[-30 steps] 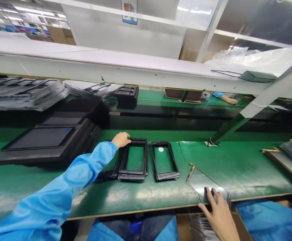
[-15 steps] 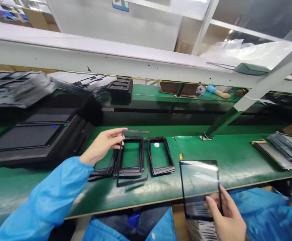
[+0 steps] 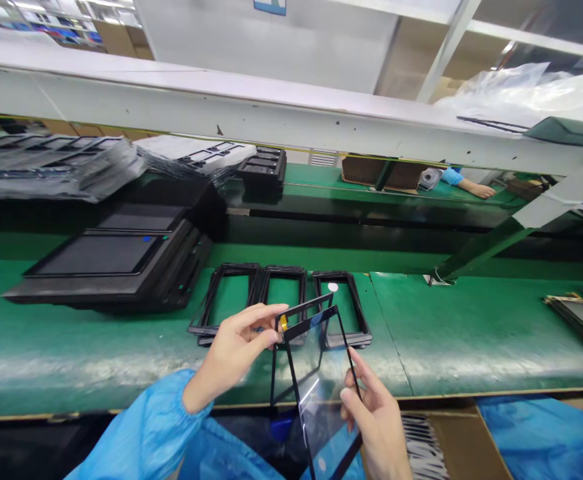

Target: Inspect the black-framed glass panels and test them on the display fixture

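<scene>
My left hand point(image 3: 241, 347) is closed on the upper left corner of a thin black rectangular frame point(image 3: 304, 307), which is held up and tilted. My right hand point(image 3: 374, 413) grips the right edge of a clear glass touch panel point(image 3: 324, 393) with a black border. An orange flex tab point(image 3: 284, 323) shows at the panel's upper left corner, close to my left fingertips. The panel overlaps the frame from my viewpoint; whether they touch I cannot tell. Behind them, on the green bench, lie a left pile of black frames point(image 3: 213, 293), a middle pile point(image 3: 285, 271) and a right pile point(image 3: 354, 307).
Stacked black trays point(image 3: 96, 283) stand at the bench's left. A slanted post point(image 3: 486, 250) rises on the right, near stacked flat panels point(image 3: 579, 320). Below the front edge is a cardboard box point(image 3: 464, 440). A co-worker's hand point(image 3: 479, 190) rests beyond the shelf point(image 3: 271, 123).
My left hand has brought the frame down and nearer to me. My right hand has moved the glass panel leftward and tilted it, so the two now overlap. The view has shifted too.
</scene>
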